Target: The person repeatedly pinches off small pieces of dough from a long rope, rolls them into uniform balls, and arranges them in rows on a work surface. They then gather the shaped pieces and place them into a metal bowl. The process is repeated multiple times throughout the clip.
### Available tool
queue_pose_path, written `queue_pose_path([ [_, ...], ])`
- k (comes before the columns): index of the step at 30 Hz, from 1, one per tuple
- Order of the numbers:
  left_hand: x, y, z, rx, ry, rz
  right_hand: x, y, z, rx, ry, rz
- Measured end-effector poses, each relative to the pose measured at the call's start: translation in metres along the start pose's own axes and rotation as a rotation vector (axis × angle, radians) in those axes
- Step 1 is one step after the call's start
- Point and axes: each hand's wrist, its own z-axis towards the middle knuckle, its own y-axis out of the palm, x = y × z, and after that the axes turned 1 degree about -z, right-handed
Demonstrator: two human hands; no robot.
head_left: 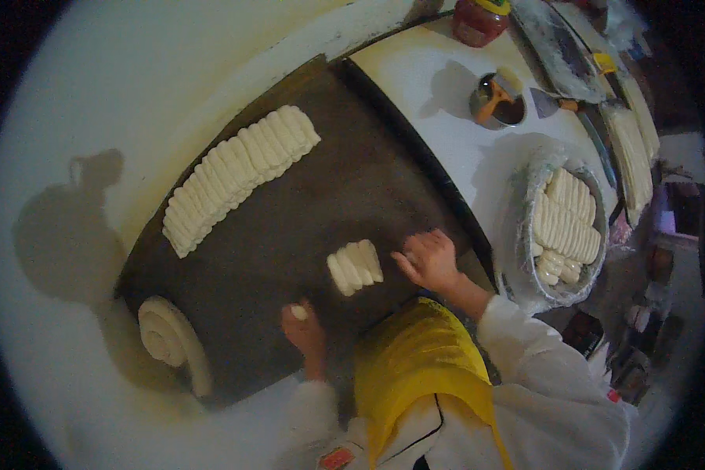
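My left hand [304, 329] is at the near edge of a dark brown board [313, 211], closed on a small white piece of dough [298, 312]. My right hand [428, 260] rests on the board with its fingers spread, right beside a short row of dough sticks [355, 266], and holds nothing. A long row of several dough sticks [239, 176] lies along the board's far left side. A coiled rope of dough [167, 335] sits at the board's left corner.
A lined bowl [525, 235] full of dough sticks stands to the right on the white counter [439, 70]. A small metal cup with an orange-handled tool [497, 100], a red jar [478, 19], scrapers and a tray lie further back. My yellow apron [423, 368] shows below.
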Motion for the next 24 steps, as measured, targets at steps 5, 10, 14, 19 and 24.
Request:
queue_pose_path([
  [5,0.045,-0.019,0.031,-0.334,0.552,0.563,0.006,0.015,0.024,-0.329,-0.120,-0.253],
  [10,0.081,0.025,0.114,0.066,0.534,0.383,-0.003,0.049,0.115,0.207,-0.056,-0.332],
  [14,0.033,0.013,0.056,-0.281,0.410,0.553,0.008,0.036,0.031,-0.102,-0.086,-0.159],
  [19,0.021,-0.004,0.000,-0.451,0.076,-0.040,0.016,0.028,-0.027,-0.089,-0.012,0.106],
  [24,0.079,0.046,0.021,-0.138,0.053,-0.389,-0.014,0.063,0.020,0.135,0.336,0.254],
])
